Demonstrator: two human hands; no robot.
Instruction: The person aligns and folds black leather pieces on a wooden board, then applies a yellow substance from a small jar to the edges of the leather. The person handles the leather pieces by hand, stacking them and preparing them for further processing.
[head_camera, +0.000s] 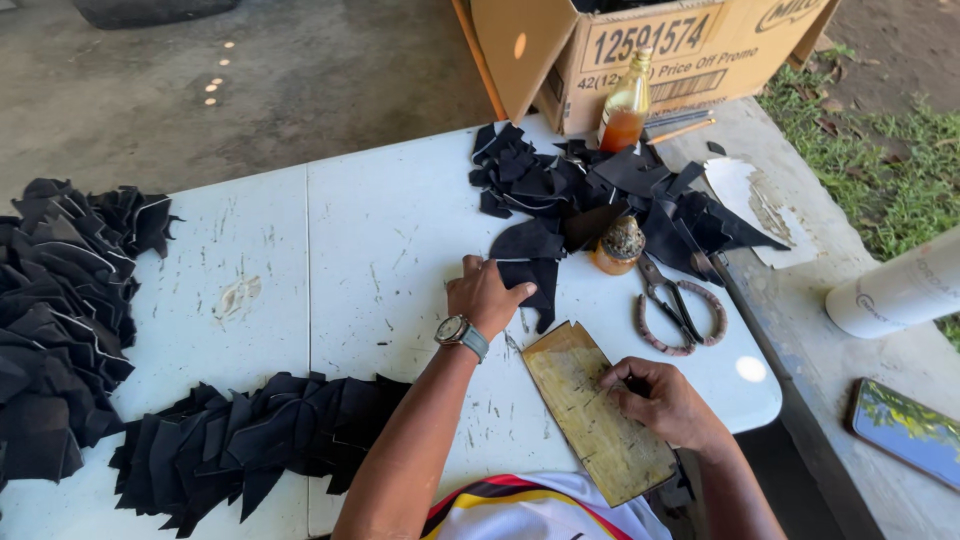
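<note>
While the left hand (483, 296) lies flat with fingers spread on a black leather piece (533, 277), pressing it to the white folding table (380, 240), the right hand (661, 401) rests on the near end of a worn yellowish cutting board (590, 415), fingers curled closed around something small and dark; what it grips I cannot tell. That board lies just right of the left wrist, which wears one watch (458, 331), and the pressed piece sits just beyond the board's far end.

Beyond the board, one small amber jar with a crusted lid (618, 245) stands against a loose heap of black cut pieces (600, 190). One pair of scissors with wrapped handles (680, 310) lies right of the board's far end. Farther off stand one glass bottle of orange liquid (626, 105), one pencil (680, 131) and one open cardboard box (650, 50). Left of the board, a long row of overlapped black pieces (250, 435) runs along the near edge and curves up the table's left side (60, 300); they are too many to count. Right of the table, one white cylinder (895, 290) and one phone (905, 430) rest on a concrete ledge (800, 330).
</note>
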